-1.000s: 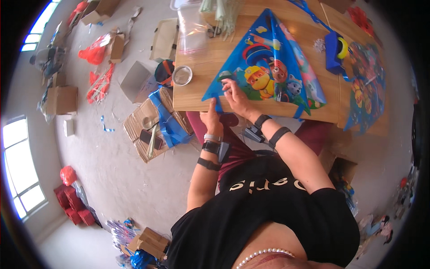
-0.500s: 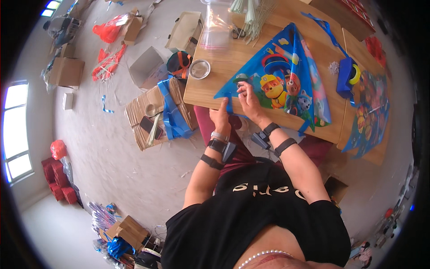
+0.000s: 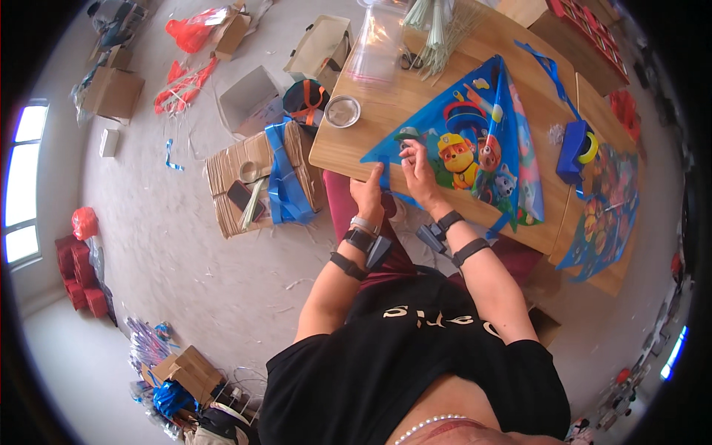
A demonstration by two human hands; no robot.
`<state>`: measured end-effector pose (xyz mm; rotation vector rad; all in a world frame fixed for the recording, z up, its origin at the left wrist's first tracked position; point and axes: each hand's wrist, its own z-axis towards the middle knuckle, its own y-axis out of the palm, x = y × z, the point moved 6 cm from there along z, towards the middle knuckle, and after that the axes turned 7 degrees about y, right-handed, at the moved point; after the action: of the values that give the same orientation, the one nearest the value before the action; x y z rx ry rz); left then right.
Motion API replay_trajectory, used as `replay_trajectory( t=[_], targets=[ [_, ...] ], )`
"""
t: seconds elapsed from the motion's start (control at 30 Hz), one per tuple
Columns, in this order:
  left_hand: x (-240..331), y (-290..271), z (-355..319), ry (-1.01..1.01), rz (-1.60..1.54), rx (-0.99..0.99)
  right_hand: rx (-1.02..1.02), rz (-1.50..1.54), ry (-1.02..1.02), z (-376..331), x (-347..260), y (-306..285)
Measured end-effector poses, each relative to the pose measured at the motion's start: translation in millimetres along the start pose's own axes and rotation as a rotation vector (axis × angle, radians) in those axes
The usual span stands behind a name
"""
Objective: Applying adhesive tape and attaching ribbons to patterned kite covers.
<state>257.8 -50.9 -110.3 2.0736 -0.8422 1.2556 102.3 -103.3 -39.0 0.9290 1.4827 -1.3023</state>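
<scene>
A blue triangular kite (image 3: 426, 141) printed with cartoon dogs lies on the wooden table (image 3: 343, 148) in front of me. At its left corner, by the table's near edge, my left hand (image 3: 368, 196) is closed with the thumb up, gripping a blue ribbon (image 3: 385, 176) there. My right hand (image 3: 420, 176) rests over the kite's near edge, its fingers loosely bent and apart, with nothing visible in them. Another blue ribbon (image 3: 498, 225) hangs from the kite's near right part.
On the table stand a round tin (image 3: 343, 111), clear plastic bags (image 3: 377, 52), scissors (image 3: 409, 61), pale thin sticks (image 3: 437, 37) and a blue tape dispenser (image 3: 572, 152). A second printed kite (image 3: 602, 215) lies at right. Left of the table, a flattened carton (image 3: 230, 178) holds a phone (image 3: 240, 194).
The view has shifted slightly, so the scene sits a little lower and to the right near the table. Both hands keep almost the same place at the kite's left corner.
</scene>
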Motion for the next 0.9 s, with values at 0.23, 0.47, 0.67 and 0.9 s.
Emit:
replay_trajectory(
  t=[0.23, 0.47, 0.67, 0.9],
  targets=[
    [-2, 0, 0, -0.017, -0.037, 0.022, 0.017, 0.009, -0.008, 0, -1, -1],
    [2, 4, -5, -0.052, -0.031, 0.031, -0.066, 0.287, 0.186, 9, 4, -8],
    [3, 0, -3, -0.02, -0.017, 0.039, -0.224, 0.826, 0.609, 9, -11, 1],
    [2, 5, -4, -0.006, -0.074, 0.016, -0.301, 0.817, 0.716, 6, -2, 16]
  ],
)
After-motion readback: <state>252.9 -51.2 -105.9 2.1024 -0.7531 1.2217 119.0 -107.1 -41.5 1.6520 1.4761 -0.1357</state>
